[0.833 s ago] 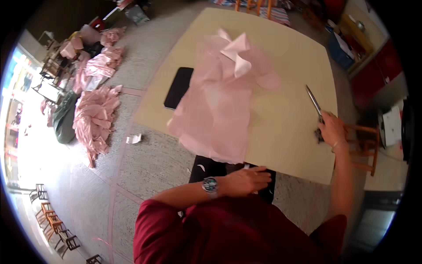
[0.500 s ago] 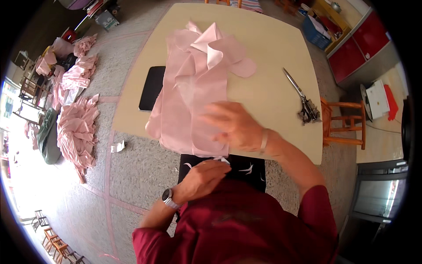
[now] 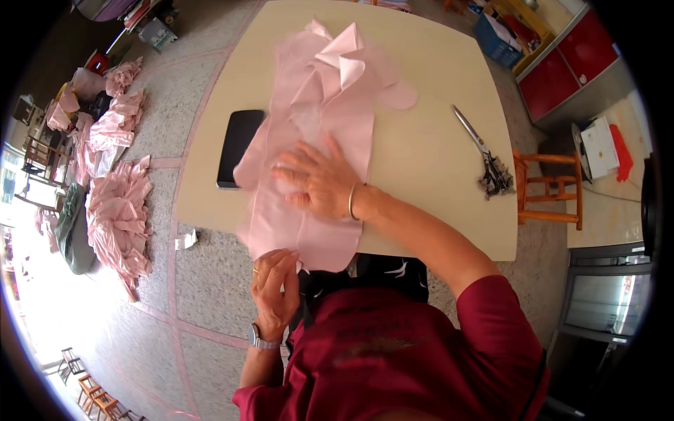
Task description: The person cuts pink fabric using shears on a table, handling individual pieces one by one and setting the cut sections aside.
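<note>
Pale pink fabric (image 3: 330, 235) lies in layers on the table, its near end hanging over the front edge and its far end folded up in loose curls. Flat on the middle of it rests my right hand (image 3: 317, 181), fingers spread, a bangle on the wrist. At the near left corner of the cloth, my left hand (image 3: 275, 286) is closed with its fingertips at the edge; a small white bit shows beside them. To the left, a black tablet-like slab (image 3: 240, 149) touches the fabric. Scissors (image 3: 484, 151) with dark wrapped handles lie toward the right.
The cream table (image 3: 435, 203) has rounded edges. Heaps of pink fabric (image 3: 118, 217) lie on the floor at left beside a dark green bundle (image 3: 74, 231). A wooden stool (image 3: 551, 188) stands by the table's right edge. A blue basket (image 3: 497, 38) sits at far right.
My right hand has moved left and come down flat on the fabric. My left hand has shifted left to the cloth's near corner. The fabric's near end hangs closer to me.
</note>
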### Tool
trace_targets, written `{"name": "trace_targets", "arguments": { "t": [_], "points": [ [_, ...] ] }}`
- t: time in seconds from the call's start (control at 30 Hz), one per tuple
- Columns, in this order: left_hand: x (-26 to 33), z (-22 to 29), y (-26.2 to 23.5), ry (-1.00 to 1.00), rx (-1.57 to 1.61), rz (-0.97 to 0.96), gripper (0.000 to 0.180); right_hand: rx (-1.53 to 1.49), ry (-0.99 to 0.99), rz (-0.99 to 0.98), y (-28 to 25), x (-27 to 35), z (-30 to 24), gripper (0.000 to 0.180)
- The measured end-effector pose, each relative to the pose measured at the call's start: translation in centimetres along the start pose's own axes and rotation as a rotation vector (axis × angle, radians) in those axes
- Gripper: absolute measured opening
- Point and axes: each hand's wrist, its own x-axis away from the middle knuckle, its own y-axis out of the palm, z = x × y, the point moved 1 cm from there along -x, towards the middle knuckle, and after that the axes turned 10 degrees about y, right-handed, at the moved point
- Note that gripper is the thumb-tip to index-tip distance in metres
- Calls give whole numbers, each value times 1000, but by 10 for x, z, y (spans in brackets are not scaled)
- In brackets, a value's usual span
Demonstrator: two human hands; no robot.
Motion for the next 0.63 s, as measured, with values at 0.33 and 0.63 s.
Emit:
{"name": "trace_targets", "arguments": {
  "t": [0.33, 0.63],
  "points": [
    [-4, 9, 9, -59, 48, -54, 23, -554, 65, 181, 0, -41, 84, 50],
    [3, 10, 18, -207, 167, -71, 21, -381, 105, -41, -57, 61, 57, 46]
  ]
}}
